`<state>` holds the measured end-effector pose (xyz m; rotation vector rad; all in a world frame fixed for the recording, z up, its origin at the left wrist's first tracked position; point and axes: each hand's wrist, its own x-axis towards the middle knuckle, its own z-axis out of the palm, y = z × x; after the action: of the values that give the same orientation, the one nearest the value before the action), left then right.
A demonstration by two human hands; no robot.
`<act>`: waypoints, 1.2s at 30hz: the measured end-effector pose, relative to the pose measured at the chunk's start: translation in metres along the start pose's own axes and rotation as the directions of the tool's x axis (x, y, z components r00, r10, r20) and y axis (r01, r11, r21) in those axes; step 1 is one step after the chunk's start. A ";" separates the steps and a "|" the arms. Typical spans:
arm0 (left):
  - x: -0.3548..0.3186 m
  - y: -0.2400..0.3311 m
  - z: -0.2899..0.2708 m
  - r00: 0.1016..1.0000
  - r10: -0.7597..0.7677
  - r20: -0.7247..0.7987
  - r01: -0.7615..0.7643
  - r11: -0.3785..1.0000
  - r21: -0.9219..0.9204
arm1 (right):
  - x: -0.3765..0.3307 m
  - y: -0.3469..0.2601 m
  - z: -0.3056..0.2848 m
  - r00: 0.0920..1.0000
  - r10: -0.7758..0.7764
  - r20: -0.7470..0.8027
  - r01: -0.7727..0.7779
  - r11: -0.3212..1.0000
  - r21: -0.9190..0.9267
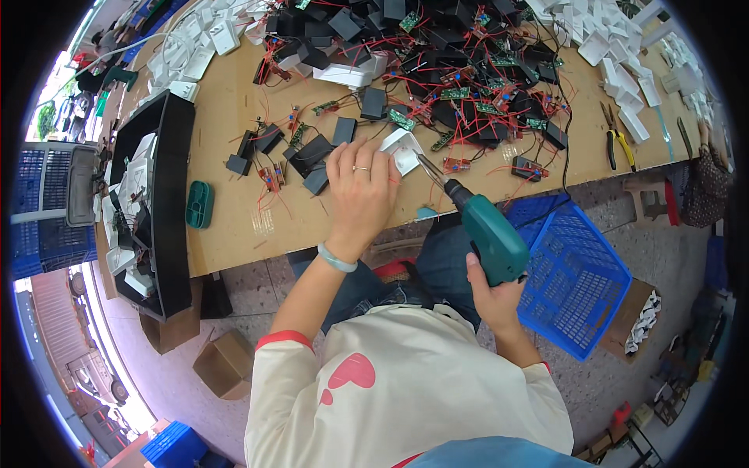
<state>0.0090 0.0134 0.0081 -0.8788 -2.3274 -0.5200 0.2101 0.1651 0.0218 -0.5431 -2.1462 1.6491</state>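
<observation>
Near-edge tabletop (234,242) free between green tray (200,205) and left hand (360,187); wired black-box pile (446,39) blocks far side.

1. No words, numbers or labels can be read anywhere.
2. The green power drill (493,236) shows no legible lettering on its casing.
3. Any markings on the green circuit boards (402,119) are too small to make out.
4. The cream shirt (437,382) bears wordless pink heart prints (353,371), one larger than the other.
</observation>
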 end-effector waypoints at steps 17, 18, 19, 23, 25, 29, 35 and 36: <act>-0.001 -0.004 0.008 0.998 0.056 0.006 -0.056 0.994 0.090 | 0.027 0.001 0.012 0.991 -0.085 0.107 0.100 0.984 -0.147; -0.002 -0.004 0.008 0.998 0.061 0.004 -0.061 0.993 0.102 | 0.028 0.002 0.013 0.990 -0.088 0.107 0.103 0.983 -0.149; -0.001 -0.004 0.007 0.998 0.059 0.005 -0.059 0.993 0.102 | 0.028 0.003 0.013 0.990 -0.086 0.109 0.102 0.984 -0.149; 0.000 -0.003 0.006 0.998 0.058 0.021 -0.060 0.991 0.118 | 0.030 0.002 0.014 0.991 -0.089 0.100 0.102 0.987 -0.126; 0.000 -0.003 0.007 0.998 0.060 0.025 -0.063 0.990 0.124 | 0.031 0.003 0.014 0.991 -0.094 0.096 0.105 0.987 -0.125; -0.001 -0.003 0.006 0.997 0.070 0.022 -0.072 0.989 0.131 | 0.032 0.004 0.014 0.990 -0.093 0.109 0.106 0.987 -0.123; -0.001 -0.002 0.005 0.996 0.072 0.048 -0.078 0.988 0.132 | 0.033 0.001 0.014 0.989 -0.100 0.111 0.114 0.985 -0.130; 0.000 -0.002 0.004 0.996 0.068 0.060 -0.075 0.988 0.133 | 0.033 0.001 0.014 0.989 -0.103 0.110 0.117 0.985 -0.127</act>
<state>0.0064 0.0139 0.0045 -0.9182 -2.3402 -0.3077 0.1753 0.1709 0.0198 -0.3766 -2.3293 1.5133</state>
